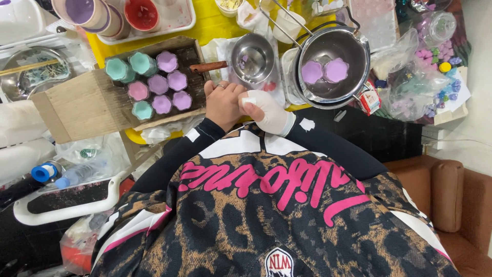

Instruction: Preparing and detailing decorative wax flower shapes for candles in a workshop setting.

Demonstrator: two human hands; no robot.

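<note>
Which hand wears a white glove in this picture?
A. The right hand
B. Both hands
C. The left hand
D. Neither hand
A: the right hand is covered by a white glove, while the left hand beside it is bare and has a ring on one finger.

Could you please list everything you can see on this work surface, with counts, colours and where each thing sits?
flower-shaped cups: about nine; three teal, four purple, one pink, one more teal low left; in the wooden box.
wooden box: one, pale wood, left of the hands.
small pot: one, steel with a wooden handle, just beyond the hands.
large pot: one, steel, right of the small pot.
purple flower pieces: two, inside the large pot.
round cups: several, purple and red inside, on a white tray at top left.
plastic bags: a few, clear, with small coloured pieces, far right.
left hand: bare, ring on a finger, touching the right.
right hand: white glove, meeting the left hand.
</note>
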